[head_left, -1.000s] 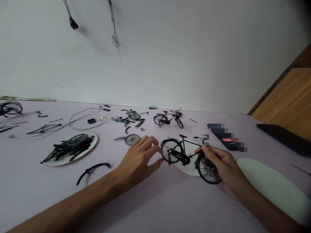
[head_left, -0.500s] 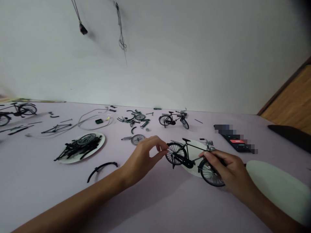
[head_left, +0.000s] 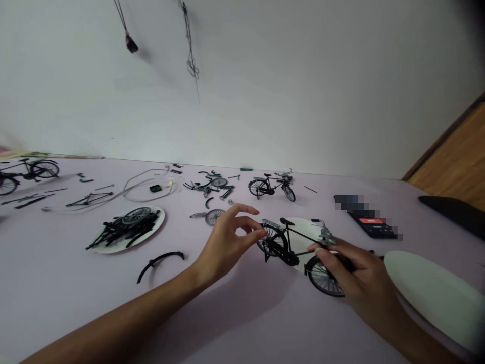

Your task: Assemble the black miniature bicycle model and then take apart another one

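Note:
A small black model bicycle (head_left: 293,250) is held just above a white paper plate (head_left: 303,232) on the pale purple table (head_left: 235,313). My right hand (head_left: 350,275) is closed around its front end, near the front wheel and handlebars. My left hand (head_left: 231,242) pinches the rear rack or rear wheel with thumb and forefinger, while the other fingers are raised. The bicycle tilts, with its front wheel nearer to me.
Another finished model bicycle (head_left: 271,185) stands farther back, and a third (head_left: 26,172) at far left. A plate of black parts (head_left: 129,230), a loose mudguard (head_left: 161,261), green bicycle parts (head_left: 212,184), a phone (head_left: 369,222) and a white plate (head_left: 435,296) lie around.
My left hand has shifted from an open reach to a pinch on the rear of the bicycle. The bicycle has tilted and moved slightly nearer. My head turned a little left.

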A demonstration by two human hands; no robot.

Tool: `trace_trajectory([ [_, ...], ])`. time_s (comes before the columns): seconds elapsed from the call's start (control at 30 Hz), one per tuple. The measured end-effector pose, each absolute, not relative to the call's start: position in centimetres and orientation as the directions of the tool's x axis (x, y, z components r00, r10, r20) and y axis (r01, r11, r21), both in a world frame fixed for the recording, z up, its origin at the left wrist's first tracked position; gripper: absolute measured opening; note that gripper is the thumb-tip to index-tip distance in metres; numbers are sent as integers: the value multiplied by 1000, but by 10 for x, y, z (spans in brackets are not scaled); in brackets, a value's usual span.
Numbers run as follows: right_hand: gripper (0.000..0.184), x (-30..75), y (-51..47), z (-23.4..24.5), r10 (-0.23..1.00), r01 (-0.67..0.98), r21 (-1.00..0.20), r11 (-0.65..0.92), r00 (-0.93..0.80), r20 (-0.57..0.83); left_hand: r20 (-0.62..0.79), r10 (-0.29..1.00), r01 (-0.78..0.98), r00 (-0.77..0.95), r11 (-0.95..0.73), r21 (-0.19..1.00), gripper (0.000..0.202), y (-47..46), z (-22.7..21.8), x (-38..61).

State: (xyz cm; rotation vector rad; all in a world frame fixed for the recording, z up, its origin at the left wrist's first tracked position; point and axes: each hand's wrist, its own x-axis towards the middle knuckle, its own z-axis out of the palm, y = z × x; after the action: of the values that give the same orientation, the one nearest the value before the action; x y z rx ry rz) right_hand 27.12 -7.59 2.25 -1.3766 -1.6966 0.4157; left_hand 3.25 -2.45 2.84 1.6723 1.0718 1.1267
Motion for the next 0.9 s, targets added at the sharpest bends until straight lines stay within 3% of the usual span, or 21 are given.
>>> trace_trajectory([
  [0.33, 20, 277, -79, 14, 847, 668, -622, 409, -25, 531, 159, 952, 222, 261, -220, 950, 38, -22, 27, 29],
  [0.57, 19, 277, -79, 13, 802, 688, -548, 476, -85, 591, 177, 938, 209, 298, -245, 947, 45, -25, 32, 26],
  [0.9, 13, 277, -77, 12, 735, 681, -470, 562, -150, 661, 165, 944, 235, 285, -236, 943, 37, -27, 33, 25],
])
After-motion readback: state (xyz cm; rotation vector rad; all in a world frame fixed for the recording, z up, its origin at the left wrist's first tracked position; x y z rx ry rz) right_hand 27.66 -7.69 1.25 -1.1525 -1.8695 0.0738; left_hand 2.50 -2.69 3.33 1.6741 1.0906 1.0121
